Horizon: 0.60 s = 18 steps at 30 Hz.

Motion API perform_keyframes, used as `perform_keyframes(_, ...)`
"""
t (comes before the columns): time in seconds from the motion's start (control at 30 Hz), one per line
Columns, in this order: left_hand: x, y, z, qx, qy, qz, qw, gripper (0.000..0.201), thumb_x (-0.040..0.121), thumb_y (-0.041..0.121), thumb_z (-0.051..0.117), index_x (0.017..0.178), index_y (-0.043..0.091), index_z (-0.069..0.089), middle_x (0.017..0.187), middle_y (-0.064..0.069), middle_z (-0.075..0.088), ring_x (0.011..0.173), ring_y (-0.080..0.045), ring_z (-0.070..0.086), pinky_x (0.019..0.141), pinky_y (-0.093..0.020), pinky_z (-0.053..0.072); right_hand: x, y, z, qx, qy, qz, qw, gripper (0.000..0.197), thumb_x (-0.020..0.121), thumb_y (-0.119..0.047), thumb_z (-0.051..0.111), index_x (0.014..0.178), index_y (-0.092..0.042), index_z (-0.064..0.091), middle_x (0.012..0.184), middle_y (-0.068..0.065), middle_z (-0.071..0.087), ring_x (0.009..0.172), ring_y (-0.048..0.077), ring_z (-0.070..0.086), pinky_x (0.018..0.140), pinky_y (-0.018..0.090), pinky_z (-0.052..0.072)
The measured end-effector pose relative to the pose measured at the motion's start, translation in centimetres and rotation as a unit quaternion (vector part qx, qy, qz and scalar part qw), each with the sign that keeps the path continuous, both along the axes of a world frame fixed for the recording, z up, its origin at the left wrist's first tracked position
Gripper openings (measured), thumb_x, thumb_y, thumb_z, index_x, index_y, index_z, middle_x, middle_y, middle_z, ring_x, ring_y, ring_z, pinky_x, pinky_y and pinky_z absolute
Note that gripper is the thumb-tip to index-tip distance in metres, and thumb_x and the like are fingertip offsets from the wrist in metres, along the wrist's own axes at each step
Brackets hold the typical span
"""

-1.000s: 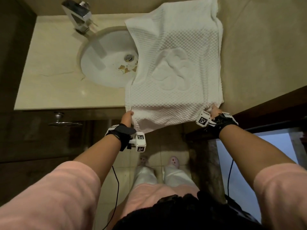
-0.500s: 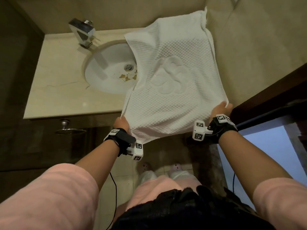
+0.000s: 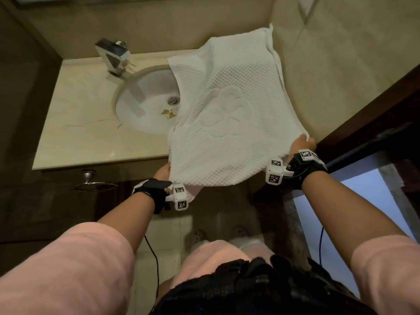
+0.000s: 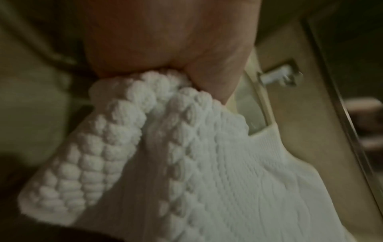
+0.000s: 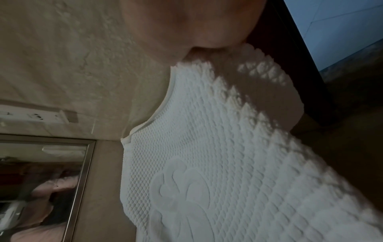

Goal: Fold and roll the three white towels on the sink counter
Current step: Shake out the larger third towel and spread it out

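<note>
I have my left hand (image 3: pixel 163 172) and right hand (image 3: pixel 301 145) each pinching a near corner of the white towel (image 3: pixel 227 123), stretched above the counter (image 3: pixel 79 123) and partly over the sink basin (image 3: pixel 145 105), so I judge the first fold is next: near edge carried to the far edge.

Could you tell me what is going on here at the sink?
A person is holding one white towel by its near corners, the left hand pinching one corner and the right hand the other. The towel is spread out and lifted at the near edge, partly covering the sink; its far end reaches the wall behind the counter. It is not yet folded or rolled. No other towels are in view.
</note>
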State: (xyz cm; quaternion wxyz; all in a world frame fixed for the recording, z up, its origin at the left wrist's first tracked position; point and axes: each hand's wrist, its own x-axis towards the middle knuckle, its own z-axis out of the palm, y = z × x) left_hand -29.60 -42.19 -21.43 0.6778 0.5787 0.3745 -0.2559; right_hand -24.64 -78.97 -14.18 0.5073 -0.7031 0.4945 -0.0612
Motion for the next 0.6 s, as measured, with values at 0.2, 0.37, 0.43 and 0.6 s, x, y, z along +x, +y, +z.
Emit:
perform_keyframes(0.2,1.4,-1.2,2.6,0.215,-0.082,-0.153,0.961,0.029,0.1,0.023,0.043,0.115,0.008,0.063,0.117,0.0,0.061,0.097,-0.018,0.055,0.072,-0.027,0.045,-0.5,-0.5,0.7,0.038,0.074,0.047,0.995,0.044,0.103,-0.022,0.025,0.139,0.001,0.039,0.144,0.017,0.041,0.128,0.031,0.045,0.104,0.035,0.038)
perform_keyframes(0.37,1.2,-1.3,3.4,-0.003,-0.127,0.081,0.989,0.024,0.098,0.024,0.048,0.097,0.009,0.067,0.101,-0.011,0.069,0.095,-0.026,0.064,0.079,-0.033,0.052,-1.0,-0.6,0.0,0.071,0.076,0.01,0.995,0.045,0.1,-0.03,0.035,0.132,-0.002,0.049,0.131,0.016,0.055,0.114,0.031,0.056,0.085,0.033,0.043)
perform_keyframes(0.43,0.6,-0.5,2.8,-0.073,-0.119,0.182,0.973,0.035,0.099,0.033,0.047,0.115,0.005,0.062,0.112,-0.014,0.067,0.101,-0.031,0.064,0.087,-0.04,0.053,-1.3,-0.7,0.3,0.024,0.105,0.075,0.991,0.046,0.097,-0.03,0.046,0.129,0.001,0.049,0.128,0.019,0.056,0.114,0.034,0.056,0.085,0.035,0.044)
perform_keyframes(0.6,-1.3,1.1,-0.8,0.052,0.018,0.124,0.991,0.057,0.097,0.047,0.039,0.137,0.007,0.046,0.139,-0.017,0.05,0.126,-0.036,0.051,0.1,-0.046,0.046,-2.7,-0.6,1.4,-0.073,0.203,0.257,0.942,0.037,0.101,-0.019,0.038,0.132,0.001,0.043,0.129,0.018,0.052,0.089,0.026,0.058,0.054,0.024,0.049)
